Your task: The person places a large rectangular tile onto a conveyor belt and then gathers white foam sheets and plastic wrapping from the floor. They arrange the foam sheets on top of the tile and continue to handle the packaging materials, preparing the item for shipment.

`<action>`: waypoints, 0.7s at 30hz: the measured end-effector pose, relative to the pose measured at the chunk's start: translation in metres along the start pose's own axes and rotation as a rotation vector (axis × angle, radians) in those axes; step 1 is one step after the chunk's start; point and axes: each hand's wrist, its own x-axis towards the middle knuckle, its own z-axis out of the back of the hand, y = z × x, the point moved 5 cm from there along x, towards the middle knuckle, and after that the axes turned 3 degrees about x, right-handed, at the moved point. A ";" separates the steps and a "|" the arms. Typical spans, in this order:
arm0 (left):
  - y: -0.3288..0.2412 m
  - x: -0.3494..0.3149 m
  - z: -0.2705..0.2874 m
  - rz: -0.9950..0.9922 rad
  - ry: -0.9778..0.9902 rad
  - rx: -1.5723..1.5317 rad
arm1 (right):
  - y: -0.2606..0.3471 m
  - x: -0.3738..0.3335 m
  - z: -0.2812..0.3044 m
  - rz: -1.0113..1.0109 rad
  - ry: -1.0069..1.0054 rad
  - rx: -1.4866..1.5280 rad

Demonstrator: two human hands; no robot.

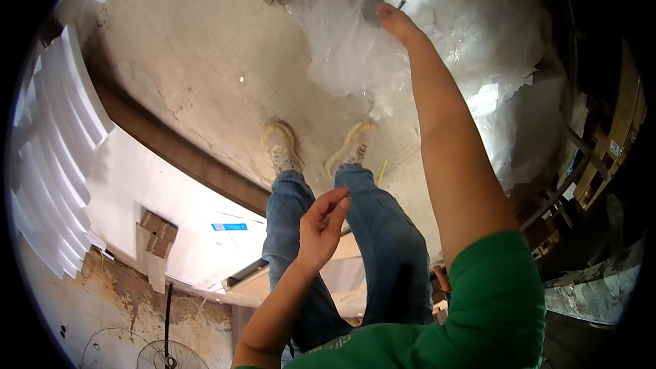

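Head view: the right hand [398,20] is over the clear plastic film [471,27]; the left hand [320,232] is well apart from that film, toward the body.
Grey piece: [372,9] at the film's left part, at the right fingertips.
Right grip: cannot tell whether the fingers clamp the grey piece or only touch it.
Left grip: fingers curled, thumb close to forefinger; nothing shows between, though a small thing could be hidden.
Film progress: seems mid-work; the right arm has reached the grey piece, while the film lies loose and crumpled, so gathering or clearing it looks undone.
Blue label: [229,227] on the white panel [191,195], left of the film; printed, with a code-like patch, too small to read.
Green shirt: [492,294] pale lettering on the chest, bodyward of the film, only partly visible.
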 end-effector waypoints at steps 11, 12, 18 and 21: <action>0.010 0.035 0.002 0.016 -0.061 -0.060 | 0.000 -0.021 -0.013 0.094 -0.458 0.306; -0.003 0.038 -0.005 -0.010 -0.031 -0.026 | 0.042 -0.070 0.010 0.068 -0.457 0.532; -0.054 0.081 -0.039 0.068 -0.033 -0.355 | 0.107 -0.301 0.048 -0.089 -0.098 0.950; -0.017 0.065 -0.067 0.283 0.400 -0.240 | 0.104 -0.416 0.042 0.016 0.380 0.839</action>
